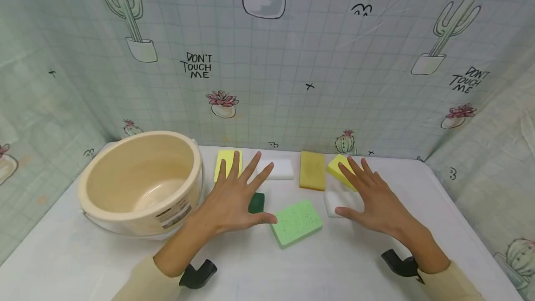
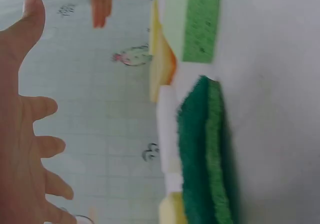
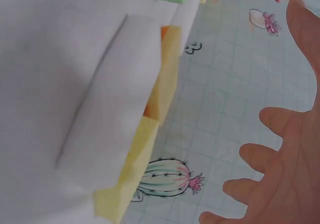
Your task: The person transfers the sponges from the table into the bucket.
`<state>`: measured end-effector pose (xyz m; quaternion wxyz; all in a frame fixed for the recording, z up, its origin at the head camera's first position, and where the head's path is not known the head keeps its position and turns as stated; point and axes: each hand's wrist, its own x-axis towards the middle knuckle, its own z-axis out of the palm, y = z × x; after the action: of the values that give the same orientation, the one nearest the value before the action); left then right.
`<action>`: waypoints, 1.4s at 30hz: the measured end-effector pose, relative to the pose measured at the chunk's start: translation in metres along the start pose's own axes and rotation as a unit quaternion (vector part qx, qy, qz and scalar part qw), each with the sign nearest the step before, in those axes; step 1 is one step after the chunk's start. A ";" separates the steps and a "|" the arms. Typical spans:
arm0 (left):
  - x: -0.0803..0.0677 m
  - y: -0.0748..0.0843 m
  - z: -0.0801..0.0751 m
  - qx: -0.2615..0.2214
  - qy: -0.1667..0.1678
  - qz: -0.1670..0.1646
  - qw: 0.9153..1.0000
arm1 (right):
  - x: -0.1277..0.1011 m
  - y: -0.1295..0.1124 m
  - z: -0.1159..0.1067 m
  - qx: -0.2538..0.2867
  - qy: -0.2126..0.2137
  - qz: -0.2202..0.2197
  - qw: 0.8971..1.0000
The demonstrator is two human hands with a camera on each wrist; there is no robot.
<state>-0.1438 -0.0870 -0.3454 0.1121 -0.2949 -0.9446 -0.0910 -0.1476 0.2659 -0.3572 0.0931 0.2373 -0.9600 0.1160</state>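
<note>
My left hand (image 1: pixel 234 203) is spread over the table with its fingers straight, holding nothing. Beneath it lies a dark green scouring sponge (image 1: pixel 257 203), mostly hidden in the head view; the left wrist view shows its green scouring layer (image 2: pixel 194 149). A light green sponge (image 1: pixel 296 223) lies just right of the left thumb. My right hand (image 1: pixel 376 201) is spread too, with nothing in it, above a white sponge (image 1: pixel 337 202) and close to a yellow sponge (image 1: pixel 339 171). Farther back lie a mustard-yellow sponge (image 1: pixel 312 171), another white sponge (image 1: pixel 282 169) and a bright yellow sponge (image 1: pixel 223 157).
A cream bucket (image 1: pixel 140 219) with a wire handle stands on the left of the white table (image 1: pixel 301 273), with nothing seen inside. A cactus-printed cloth (image 1: pixel 267 59) rises behind the table and along both sides.
</note>
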 end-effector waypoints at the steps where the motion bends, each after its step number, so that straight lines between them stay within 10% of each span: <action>1: -0.002 0.002 -0.005 -0.005 0.006 0.007 1.000 | 0.000 -0.001 -0.001 0.005 0.003 -0.001 1.000; 15: -0.032 0.004 -0.071 -0.027 0.093 0.071 0.993 | 0.004 -0.023 0.006 0.061 0.008 -0.031 0.998; 42: -0.100 -0.069 -0.091 -0.026 0.187 0.018 0.982 | 0.019 -0.053 0.037 0.157 -0.051 -0.078 0.983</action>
<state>-0.0890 -0.2182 -0.2917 0.2803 -0.2924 -0.8989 -0.1672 -0.1435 0.2015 -0.3788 0.0141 0.3291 -0.9117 0.2455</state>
